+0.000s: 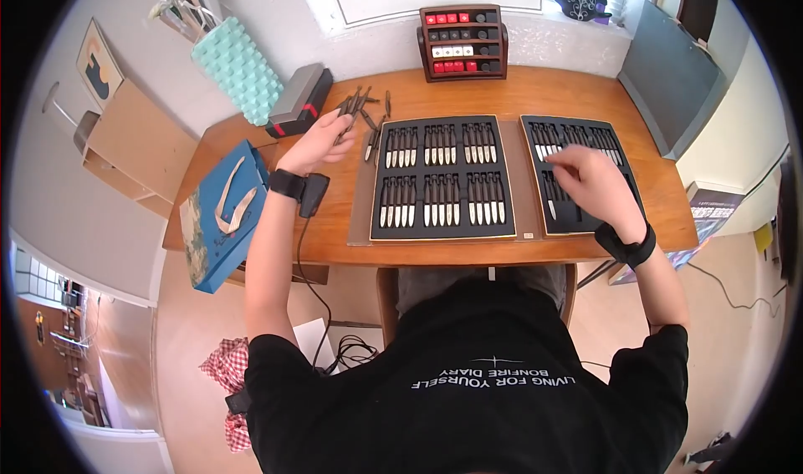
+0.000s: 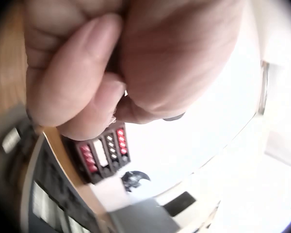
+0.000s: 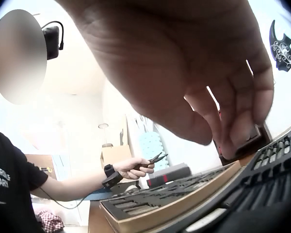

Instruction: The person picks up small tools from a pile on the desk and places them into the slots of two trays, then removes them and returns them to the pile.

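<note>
Black shirt (image 1: 468, 365) is filling the bottom of the frame. Upper left, my left hand (image 1: 321, 141) is gripping several slim dark pieces (image 1: 358, 102). Right of centre, my right hand (image 1: 590, 181) is hovering over a tray (image 1: 577, 216), fingertips together, any hold unclear. Nearest it, just lower left, one white-tipped piece (image 1: 550, 196) is lying in the tray, long axis running top-to-bottom.

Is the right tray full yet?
Not full: in the right tray, pen-like pieces line the far row, but the near row shows one piece beside bare slots; the right hand hides part.
</note>
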